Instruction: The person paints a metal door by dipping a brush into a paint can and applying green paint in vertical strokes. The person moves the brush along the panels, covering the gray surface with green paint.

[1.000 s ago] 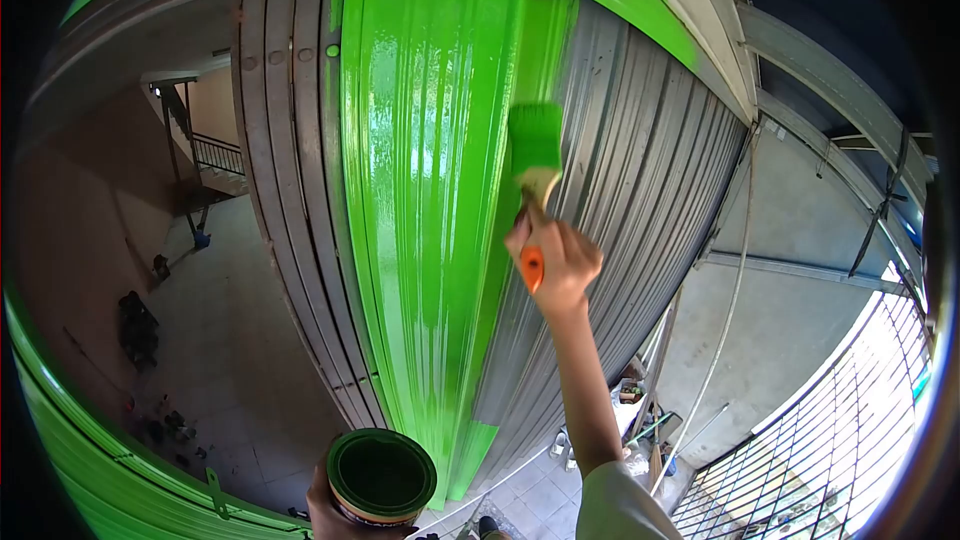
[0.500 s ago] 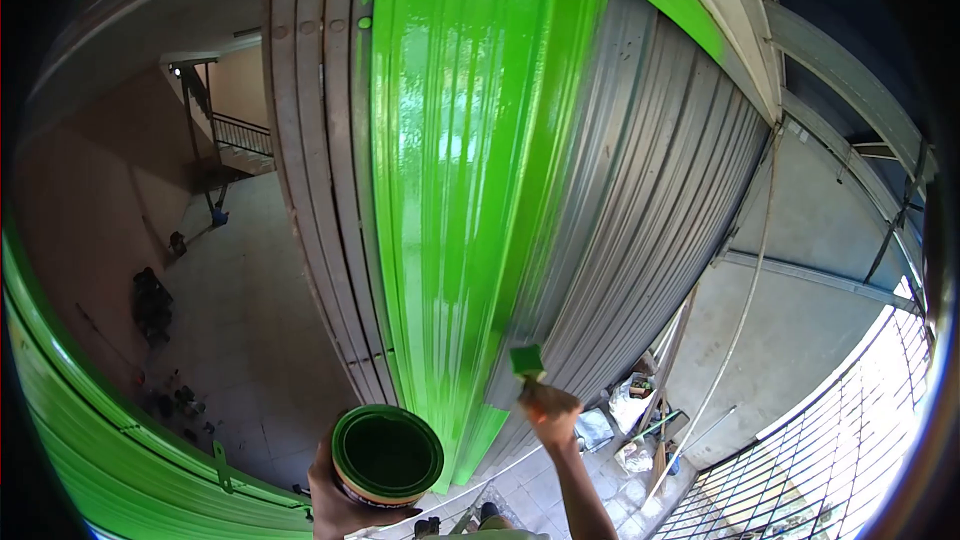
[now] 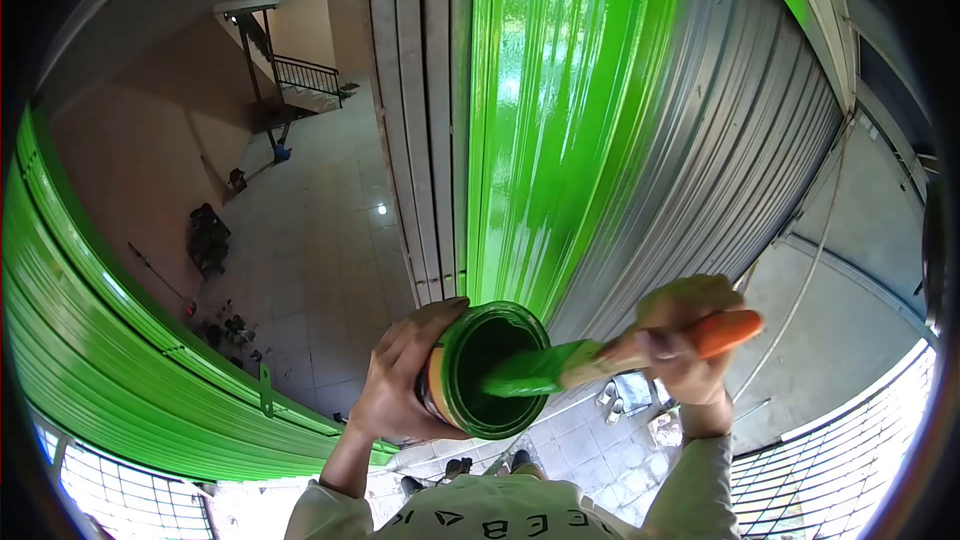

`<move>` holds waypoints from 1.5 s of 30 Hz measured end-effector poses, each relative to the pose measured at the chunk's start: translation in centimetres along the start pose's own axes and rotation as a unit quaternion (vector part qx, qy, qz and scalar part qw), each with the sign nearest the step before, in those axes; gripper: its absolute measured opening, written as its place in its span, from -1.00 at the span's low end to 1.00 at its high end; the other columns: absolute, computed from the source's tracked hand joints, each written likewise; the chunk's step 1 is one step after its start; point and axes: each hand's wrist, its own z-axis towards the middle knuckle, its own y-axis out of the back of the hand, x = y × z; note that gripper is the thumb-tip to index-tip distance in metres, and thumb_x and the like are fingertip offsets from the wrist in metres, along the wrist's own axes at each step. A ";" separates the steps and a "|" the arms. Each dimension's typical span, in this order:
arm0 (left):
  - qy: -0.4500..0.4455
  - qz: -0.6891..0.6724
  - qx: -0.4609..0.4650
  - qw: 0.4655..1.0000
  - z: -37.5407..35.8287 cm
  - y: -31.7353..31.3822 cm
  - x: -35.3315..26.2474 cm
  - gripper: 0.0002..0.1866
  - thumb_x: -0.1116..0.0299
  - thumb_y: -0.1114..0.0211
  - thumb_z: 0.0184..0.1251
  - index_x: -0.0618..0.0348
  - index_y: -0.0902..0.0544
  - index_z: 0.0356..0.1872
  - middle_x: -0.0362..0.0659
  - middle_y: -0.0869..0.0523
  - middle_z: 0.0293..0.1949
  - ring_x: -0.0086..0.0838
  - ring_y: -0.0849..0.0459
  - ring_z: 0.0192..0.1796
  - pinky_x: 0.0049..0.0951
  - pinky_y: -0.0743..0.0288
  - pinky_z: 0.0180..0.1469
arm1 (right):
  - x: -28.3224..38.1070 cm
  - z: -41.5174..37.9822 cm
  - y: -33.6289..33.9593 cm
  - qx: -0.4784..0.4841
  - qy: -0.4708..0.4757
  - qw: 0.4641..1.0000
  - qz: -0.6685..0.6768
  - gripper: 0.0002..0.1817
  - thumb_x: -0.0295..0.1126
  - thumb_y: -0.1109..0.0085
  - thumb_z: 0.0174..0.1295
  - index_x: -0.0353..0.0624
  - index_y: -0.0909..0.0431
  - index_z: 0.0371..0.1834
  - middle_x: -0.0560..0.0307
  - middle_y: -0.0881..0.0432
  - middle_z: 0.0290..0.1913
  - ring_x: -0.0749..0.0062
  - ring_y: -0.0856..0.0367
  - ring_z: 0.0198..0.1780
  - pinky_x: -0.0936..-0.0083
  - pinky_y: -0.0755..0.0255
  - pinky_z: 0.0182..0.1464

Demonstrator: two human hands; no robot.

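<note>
Paintbrush (image 3: 560, 364), gripped by the right hand (image 3: 690, 340), has left the shutter (image 3: 580, 120) (half green) and dips into the paint can (image 3: 485, 370) clasped by the left hand (image 3: 405, 380).

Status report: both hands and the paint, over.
Left hand grips paint can. Right hand holds brush, bristles at can mouth. Nothing between them.

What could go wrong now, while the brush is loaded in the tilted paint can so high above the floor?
1. The left hand holds the paint can tipped sideways, so green paint may spill onto the tiled floor far below.
2. The paintbrush in the right hand is heavily coated and may drip on the sleeve.
3. Both hands are occupied at height, so balance seems at risk.
</note>
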 end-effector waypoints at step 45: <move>0.114 -0.037 -0.042 0.992 0.7 -3.0 0.5 0.16 0.06 -0.76 -0.50 0.40 -0.40 0.28 0.11 -0.64 0.09 -0.05 -0.68 0.09 -0.12 -0.56 0.19 | -3.9 -9.2 1.4 -0.193 -0.511 0.774 0.321 -0.43 0.05 0.11 0.48 -0.33 -0.60 -0.26 -0.11 -0.65 -0.57 0.24 -0.67 -0.61 0.44 -0.60 -0.55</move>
